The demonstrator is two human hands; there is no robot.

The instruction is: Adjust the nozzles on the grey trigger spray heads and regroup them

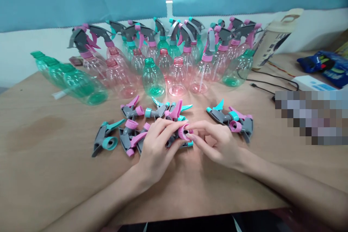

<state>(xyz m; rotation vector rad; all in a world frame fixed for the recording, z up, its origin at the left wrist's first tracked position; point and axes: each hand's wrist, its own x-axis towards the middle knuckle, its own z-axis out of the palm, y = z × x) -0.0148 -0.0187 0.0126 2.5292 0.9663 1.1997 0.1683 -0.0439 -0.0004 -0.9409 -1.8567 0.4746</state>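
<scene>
My left hand (160,145) is closed around a grey trigger spray head with a pink screw collar (185,132), held just above the table with the collar's mouth turned to the right. Thumb and forefinger of my right hand (217,139) pinch together at that mouth; anything small between the fingertips is hidden. Loose spray heads lie around both hands: a grey one with a teal collar (110,143) at the left, a pink-collared one (132,125) beside my left hand, and a few in a group (224,116) beyond my right hand.
Behind stand rows of clear pink and green bottles, some topped with spray heads, some uncapped like the green bottle (153,79). Several green bottles (81,85) lean in a row at left. A tumbler (277,40), black cable (269,79) and blue packet (326,65) are at right.
</scene>
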